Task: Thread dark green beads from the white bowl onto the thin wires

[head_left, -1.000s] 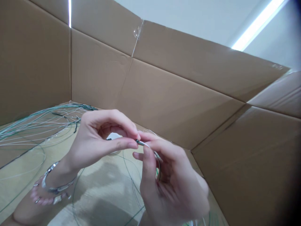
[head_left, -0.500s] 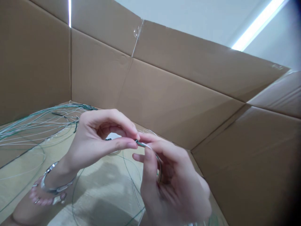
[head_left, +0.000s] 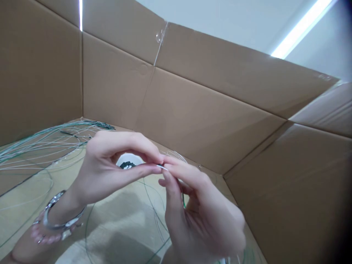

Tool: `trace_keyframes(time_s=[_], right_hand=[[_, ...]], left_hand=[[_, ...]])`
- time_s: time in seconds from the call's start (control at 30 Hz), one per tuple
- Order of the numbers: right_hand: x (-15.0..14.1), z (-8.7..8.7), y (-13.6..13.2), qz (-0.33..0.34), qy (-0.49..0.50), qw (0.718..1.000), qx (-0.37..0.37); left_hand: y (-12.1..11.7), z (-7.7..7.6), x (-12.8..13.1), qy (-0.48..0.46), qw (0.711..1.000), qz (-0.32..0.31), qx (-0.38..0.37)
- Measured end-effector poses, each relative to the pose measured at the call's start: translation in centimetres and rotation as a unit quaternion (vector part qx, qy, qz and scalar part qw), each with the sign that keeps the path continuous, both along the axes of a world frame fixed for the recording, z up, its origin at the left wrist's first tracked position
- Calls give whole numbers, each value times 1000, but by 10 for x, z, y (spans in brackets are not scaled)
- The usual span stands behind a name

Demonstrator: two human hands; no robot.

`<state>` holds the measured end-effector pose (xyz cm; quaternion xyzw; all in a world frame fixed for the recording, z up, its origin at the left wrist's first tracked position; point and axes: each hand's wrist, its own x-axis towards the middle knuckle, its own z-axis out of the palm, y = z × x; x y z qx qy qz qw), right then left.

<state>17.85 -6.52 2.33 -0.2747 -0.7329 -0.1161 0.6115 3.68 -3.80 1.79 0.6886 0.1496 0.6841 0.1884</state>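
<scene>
My left hand [head_left: 101,168] pinches a tiny dark piece [head_left: 159,165] between thumb and forefinger; its shape is mostly covered by the fingertips. From the right, my right hand [head_left: 202,211] grips thin white and green wires, and a short length of white wire [head_left: 162,167] shows between the two hands. Both sets of fingertips touch or nearly touch. Whether the wire end sits inside the dark piece I cannot tell. Behind the left hand's curved fingers is a white bowl [head_left: 137,159] with many small black pieces [head_left: 127,165] in it.
A bundle of long green and white wires [head_left: 41,137] lies at the left, with dark ends near the back corner. Loose wires [head_left: 154,209] cross the pale tabletop [head_left: 121,220]. Cardboard walls [head_left: 192,106] stand at the left, back and right.
My left hand has turned and shifted slightly down and left, showing more of the bowl. The fingertips have come closer together, covering most of the dark piece and green wire.
</scene>
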Motion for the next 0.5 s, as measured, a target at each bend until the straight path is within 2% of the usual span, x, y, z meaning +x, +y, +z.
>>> trace_keyframes(time_s=[0.13,0.23,0.37,0.5], right_hand=[[2,2,4,50,46,998,-1],[6,4,1,-7,54,998,9],[7,6,-8,-105,23,994,18],[2,7,-13,-138,18,990,17]], left_hand=[[5,-3,1,-49,999,-3,-17],[6,-5,2,-83,995,52,9],[2,-5,1,-68,983,163,57],[-1,-1,-2,-30,971,200,128]])
